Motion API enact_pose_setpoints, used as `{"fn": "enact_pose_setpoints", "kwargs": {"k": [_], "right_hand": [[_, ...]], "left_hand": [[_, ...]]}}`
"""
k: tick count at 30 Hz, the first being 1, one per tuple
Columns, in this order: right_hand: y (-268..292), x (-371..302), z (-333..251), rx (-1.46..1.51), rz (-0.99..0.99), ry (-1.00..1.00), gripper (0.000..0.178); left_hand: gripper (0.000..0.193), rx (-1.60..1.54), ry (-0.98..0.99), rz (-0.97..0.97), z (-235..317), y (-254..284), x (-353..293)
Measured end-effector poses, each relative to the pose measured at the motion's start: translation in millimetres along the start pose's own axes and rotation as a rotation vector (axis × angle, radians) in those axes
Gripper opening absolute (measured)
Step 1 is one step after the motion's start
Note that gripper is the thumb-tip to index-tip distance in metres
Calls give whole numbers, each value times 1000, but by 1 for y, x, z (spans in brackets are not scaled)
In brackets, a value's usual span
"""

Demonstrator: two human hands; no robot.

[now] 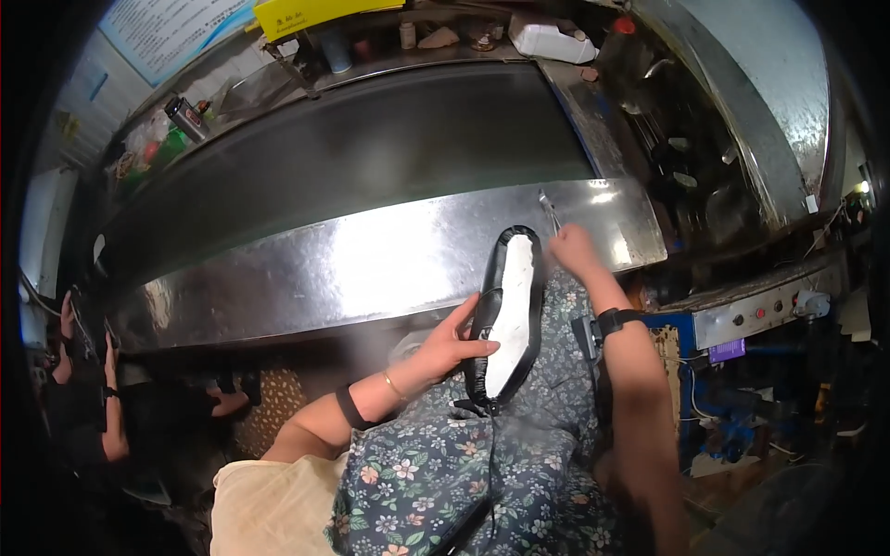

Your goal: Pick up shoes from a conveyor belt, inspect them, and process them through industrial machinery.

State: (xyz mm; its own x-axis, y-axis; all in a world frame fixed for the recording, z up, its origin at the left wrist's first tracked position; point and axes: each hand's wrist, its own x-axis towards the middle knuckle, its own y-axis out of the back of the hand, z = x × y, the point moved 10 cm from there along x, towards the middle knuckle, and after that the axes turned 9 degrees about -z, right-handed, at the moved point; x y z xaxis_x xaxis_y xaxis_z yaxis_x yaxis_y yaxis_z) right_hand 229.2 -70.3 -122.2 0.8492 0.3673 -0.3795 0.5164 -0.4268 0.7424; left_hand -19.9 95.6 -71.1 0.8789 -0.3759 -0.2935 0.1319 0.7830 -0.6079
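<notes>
My left hand (450, 345) grips a black shoe upper (486, 320) at its side, with the thumb lying across the white underside (515, 310). The shoe is turned bottom up over my floral apron (417, 482), its narrow length pointing away from me. A black lace hangs from its near end. To the right of the shoe's far end, my right hand (573, 250) is closed around a slim metal hand tool (547, 206), which may be pincers. The tool's tip points away from me, over the steel ledge, apart from the shoe.
A shiny steel ledge (389, 250) runs in front of me, with a dark conveyor belt (371, 139) beyond. Another person's hand (109, 357) is at the ledge's left end. A control panel (756, 320) stands at right. A white plastic container (552, 42) lies at the back.
</notes>
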Motion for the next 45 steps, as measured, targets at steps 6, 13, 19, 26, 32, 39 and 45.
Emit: {"fn": "enact_pose_setpoints", "kwargs": {"k": [6, 13, 19, 26, 32, 39, 45], "right_hand": [[88, -62, -108, 642, 317, 508, 18], [9, -117, -84, -592, -119, 419, 20], [42, -123, -90, -568, 273, 400, 18], [62, -122, -113, -354, 309, 413, 18], [21, -109, -73, -230, -97, 290, 18], [6, -30, -32, -364, 2, 298, 34], [-19, -20, -9, 651, -159, 10, 53]], "left_hand": [[95, 83, -18, -12, -2, 3, 1], [91, 103, 27, -40, -7, 2, 10], [86, 7, -22, -85, -6, 4, 13], [87, 87, -68, -41, 8, 16, -3], [92, 310, -24, -84, -14, 25, 9], [108, 104, 48, -143, -28, 2, 9], [111, 143, 117, -216, -24, -7, 18]]}}
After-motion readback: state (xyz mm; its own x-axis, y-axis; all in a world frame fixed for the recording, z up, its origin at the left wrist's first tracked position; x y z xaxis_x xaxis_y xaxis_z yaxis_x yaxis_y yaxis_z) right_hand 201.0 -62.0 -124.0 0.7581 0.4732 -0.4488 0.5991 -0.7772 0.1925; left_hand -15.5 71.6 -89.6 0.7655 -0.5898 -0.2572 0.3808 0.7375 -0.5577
